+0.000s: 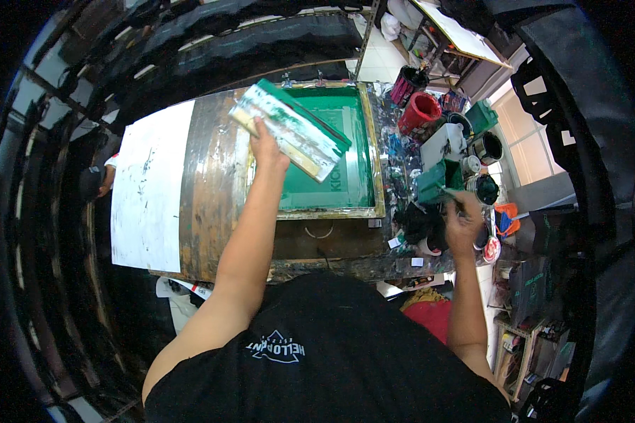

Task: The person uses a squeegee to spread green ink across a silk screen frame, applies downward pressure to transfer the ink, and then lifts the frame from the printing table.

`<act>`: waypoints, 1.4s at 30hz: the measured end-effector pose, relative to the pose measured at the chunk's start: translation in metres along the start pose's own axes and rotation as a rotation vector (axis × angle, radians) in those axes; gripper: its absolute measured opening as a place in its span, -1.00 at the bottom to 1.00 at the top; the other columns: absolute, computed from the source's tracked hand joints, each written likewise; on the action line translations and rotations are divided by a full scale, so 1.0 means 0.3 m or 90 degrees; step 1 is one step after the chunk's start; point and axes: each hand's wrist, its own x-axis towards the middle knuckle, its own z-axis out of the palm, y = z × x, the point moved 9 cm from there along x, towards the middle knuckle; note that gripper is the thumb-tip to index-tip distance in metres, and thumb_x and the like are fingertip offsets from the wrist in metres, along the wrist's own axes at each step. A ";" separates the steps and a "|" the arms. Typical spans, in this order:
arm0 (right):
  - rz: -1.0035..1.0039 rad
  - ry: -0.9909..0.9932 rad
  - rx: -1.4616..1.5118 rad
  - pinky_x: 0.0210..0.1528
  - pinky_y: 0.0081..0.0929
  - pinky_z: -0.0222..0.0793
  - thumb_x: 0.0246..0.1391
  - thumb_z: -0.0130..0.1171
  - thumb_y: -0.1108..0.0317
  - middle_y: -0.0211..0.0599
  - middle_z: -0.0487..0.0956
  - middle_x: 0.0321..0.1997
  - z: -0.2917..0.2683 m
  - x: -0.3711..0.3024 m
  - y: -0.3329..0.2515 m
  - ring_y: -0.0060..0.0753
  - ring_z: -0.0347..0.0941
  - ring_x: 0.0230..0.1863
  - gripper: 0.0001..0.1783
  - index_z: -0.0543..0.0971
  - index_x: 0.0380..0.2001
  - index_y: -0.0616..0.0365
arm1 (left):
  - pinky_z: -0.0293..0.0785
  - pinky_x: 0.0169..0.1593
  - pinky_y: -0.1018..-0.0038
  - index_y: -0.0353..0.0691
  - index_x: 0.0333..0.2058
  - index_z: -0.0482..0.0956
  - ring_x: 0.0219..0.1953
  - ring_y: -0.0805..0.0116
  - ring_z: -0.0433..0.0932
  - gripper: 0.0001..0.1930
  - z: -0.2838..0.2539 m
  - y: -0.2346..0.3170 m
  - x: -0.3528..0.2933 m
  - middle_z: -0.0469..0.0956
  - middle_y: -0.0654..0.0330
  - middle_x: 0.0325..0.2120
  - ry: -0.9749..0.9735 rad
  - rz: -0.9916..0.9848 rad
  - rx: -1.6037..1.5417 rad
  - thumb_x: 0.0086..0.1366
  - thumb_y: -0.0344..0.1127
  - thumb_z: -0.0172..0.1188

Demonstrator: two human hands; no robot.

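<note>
Grips a broad squeegee (300, 137), white and green-smeared with a pale strip along one long edge, in the left hand (267, 146), slanting it at upper centre of the frame, over part of a green screen with a worn rim (377, 169). Holds the right hand (463, 215) with bent fingers at right of centre, just beside an angular green container (430, 189); cannot tell, through the blur, whether closed on anything. Works at a stained worktop (215, 162), with a marked white sheet (152, 183) at left and a red tub (410, 118) and white jug (437, 144) at upper right.
</note>
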 end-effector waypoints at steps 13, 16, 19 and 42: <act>0.265 -0.014 0.165 -0.12 -0.47 0.37 -0.03 0.25 0.56 -0.22 0.59 -0.30 0.323 -0.121 0.091 -0.35 0.51 -0.24 -0.85 0.60 -0.32 0.26 | 0.55 -0.06 0.01 -0.22 0.19 0.27 0.02 0.06 0.50 -0.49 -0.075 -0.331 0.203 0.40 0.05 0.09 0.335 -0.146 0.040 0.31 -0.32 0.18; 0.311 -0.015 0.199 -0.13 -0.52 0.36 0.01 0.24 0.57 -0.30 0.57 -0.30 0.327 -0.156 0.120 -0.44 0.48 -0.25 -0.86 0.59 -0.30 0.26 | 0.63 -0.38 0.19 -0.34 0.11 0.28 -0.18 0.06 0.61 -0.45 -0.099 -0.309 0.289 0.48 -0.04 0.00 0.420 -0.131 0.136 0.19 -0.33 0.24; 0.348 -0.003 0.238 -0.13 -0.57 0.34 0.04 0.23 0.59 -0.37 0.54 -0.31 0.348 -0.178 0.139 -0.50 0.45 -0.25 -0.87 0.58 -0.29 0.26 | 0.62 -0.41 0.22 -0.39 0.07 0.32 -0.25 0.06 0.63 -0.51 -0.114 -0.311 0.354 0.53 -0.05 -0.08 0.457 -0.111 0.171 0.19 -0.37 0.22; 0.400 0.030 0.267 -0.20 -0.53 0.48 0.15 0.16 0.62 -0.33 0.53 -0.30 0.328 -0.116 0.126 -0.48 0.57 -0.30 -0.90 0.49 -0.26 0.28 | 0.58 -0.14 -0.03 -0.39 0.18 0.19 -0.08 -0.01 0.57 -0.38 -0.245 -0.436 0.696 0.43 -0.05 0.07 0.352 -0.147 0.182 0.25 -0.30 0.26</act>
